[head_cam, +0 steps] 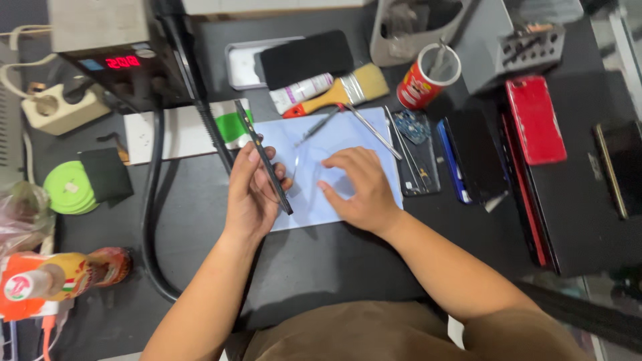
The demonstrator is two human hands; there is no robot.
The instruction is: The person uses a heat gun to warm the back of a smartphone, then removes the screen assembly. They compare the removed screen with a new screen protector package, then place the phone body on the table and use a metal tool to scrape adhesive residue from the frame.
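My left hand (251, 194) holds a thin dark phone (262, 155) on edge, tilted, over the left side of a pale blue mat (361, 130) on the black bench. Resting palm down on the mat is my right hand (361, 187), fingers spread a little and pressing on a clear film (314, 157). Metal tweezers (371, 130) and a thin metal tool (317, 127) lie on the mat just beyond my right hand.
A paintbrush (338, 93), a small white bottle (301, 91) and a red cup of tools (428, 75) lie behind the mat. Opened phones (468, 157) and a red phone (535, 120) lie right. A heat station (127, 60) with hose (154, 227) stands left, a plastic bottle (60, 277) near left.
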